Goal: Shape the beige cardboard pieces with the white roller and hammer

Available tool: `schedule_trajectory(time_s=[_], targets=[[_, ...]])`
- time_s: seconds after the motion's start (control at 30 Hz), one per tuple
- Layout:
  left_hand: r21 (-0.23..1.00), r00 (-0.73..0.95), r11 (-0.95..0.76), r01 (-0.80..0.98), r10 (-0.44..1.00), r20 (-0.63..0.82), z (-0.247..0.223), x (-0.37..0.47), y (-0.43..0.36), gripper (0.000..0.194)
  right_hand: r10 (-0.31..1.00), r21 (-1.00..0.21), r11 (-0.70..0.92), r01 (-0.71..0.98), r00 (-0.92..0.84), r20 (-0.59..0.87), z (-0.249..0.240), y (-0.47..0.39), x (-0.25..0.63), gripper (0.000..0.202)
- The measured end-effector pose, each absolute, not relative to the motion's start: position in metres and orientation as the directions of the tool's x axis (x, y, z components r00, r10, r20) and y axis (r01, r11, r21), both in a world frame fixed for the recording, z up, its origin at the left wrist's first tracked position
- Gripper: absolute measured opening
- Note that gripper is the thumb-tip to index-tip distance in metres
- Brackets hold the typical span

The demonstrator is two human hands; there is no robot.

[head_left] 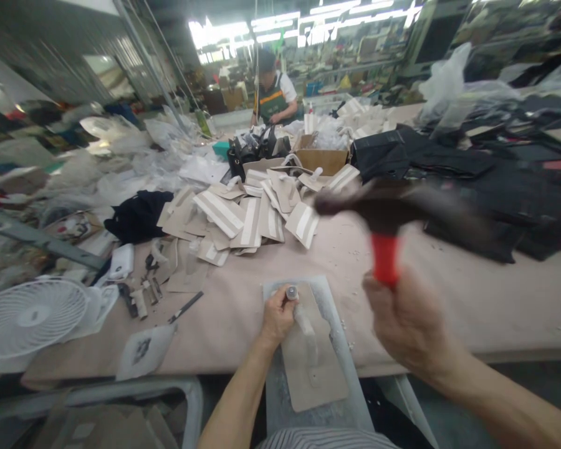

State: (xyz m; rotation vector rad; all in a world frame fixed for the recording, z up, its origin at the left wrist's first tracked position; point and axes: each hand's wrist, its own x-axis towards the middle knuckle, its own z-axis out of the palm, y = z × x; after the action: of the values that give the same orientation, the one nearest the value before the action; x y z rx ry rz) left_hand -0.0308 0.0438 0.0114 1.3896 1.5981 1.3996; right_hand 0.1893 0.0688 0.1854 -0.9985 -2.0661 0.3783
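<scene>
My right hand (409, 324) grips the red handle of a hammer (386, 215) raised above the table, its dark head blurred. My left hand (278, 315) holds a small metal punch (292, 293) upright on a tan leather piece (313, 358). That piece lies on a grey slab (336, 312) at the table's near edge, just below the hammer.
A heap of tan pieces with white strips (243, 215) lies mid-table. Dark fabric (449, 168) is piled at the right. A white fan (30, 318) and small tools (140, 296) sit at the left. A cardboard box (322, 156) and a person in a green apron (273, 93) are at the far side.
</scene>
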Motion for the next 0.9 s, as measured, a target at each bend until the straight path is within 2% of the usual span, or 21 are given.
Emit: schedule_trajectory(time_s=[0.1, 0.17, 0.27, 0.43, 0.5, 0.57, 0.63, 0.7, 0.8, 0.9], targets=[[0.935, -0.275, -0.12, 0.334, 0.936, 0.218, 0.009, -0.03, 0.044, 0.022, 0.781, -0.391, 0.615, 0.685, -0.596, 0.186, 0.139, 0.065, 0.193, 0.024], [0.93, -0.27, -0.135, 0.342, 0.934, 0.235, 0.009, -0.03, 0.044, 0.021, 0.787, -0.273, 0.583, 0.765, -0.615, -0.043, 0.125, 0.067, 0.199, 0.022], [0.934, -0.267, -0.131, 0.333, 0.937, 0.227, 0.009, -0.031, 0.044, 0.019, 0.833, -0.206, 0.494, 0.845, -0.528, -0.166, 0.121, 0.077, 0.212, 0.021], [0.946, -0.272, -0.11, 0.305, 0.942, 0.197, 0.007, -0.032, 0.044, 0.02, 0.904, -0.201, 0.275, 0.94, -0.324, -0.278, 0.096, 0.102, 0.234, 0.026], [0.95, -0.276, -0.103, 0.296, 0.943, 0.188, 0.005, -0.032, 0.043, 0.021, 0.93, -0.148, 0.237, 0.96, -0.269, -0.252, 0.082, 0.107, 0.235, 0.027], [0.958, -0.288, -0.096, 0.269, 0.942, 0.175, 0.004, -0.032, 0.043, 0.024, 0.95, -0.124, 0.285, 0.95, -0.297, -0.096, 0.075, 0.102, 0.227, 0.028], [0.968, -0.3, -0.094, 0.232, 0.94, 0.163, 0.003, -0.032, 0.043, 0.031, 0.897, -0.196, 0.442, 0.875, -0.431, 0.101, 0.074, 0.088, 0.211, 0.037], [0.972, -0.301, -0.103, 0.212, 0.939, 0.165, 0.003, -0.033, 0.043, 0.036, 0.755, -0.312, 0.652, 0.691, -0.629, 0.185, 0.077, 0.07, 0.188, 0.048], [0.97, -0.295, -0.092, 0.224, 0.942, 0.157, 0.005, -0.035, 0.043, 0.027, 0.511, -0.405, 0.811, 0.423, -0.848, 0.137, 0.073, 0.052, 0.159, 0.057], [0.983, -0.322, -0.064, 0.171, 0.939, 0.117, 0.006, -0.035, 0.045, 0.019, 0.488, -0.42, 0.805, 0.419, -0.87, 0.067, 0.06, 0.051, 0.144, 0.045]])
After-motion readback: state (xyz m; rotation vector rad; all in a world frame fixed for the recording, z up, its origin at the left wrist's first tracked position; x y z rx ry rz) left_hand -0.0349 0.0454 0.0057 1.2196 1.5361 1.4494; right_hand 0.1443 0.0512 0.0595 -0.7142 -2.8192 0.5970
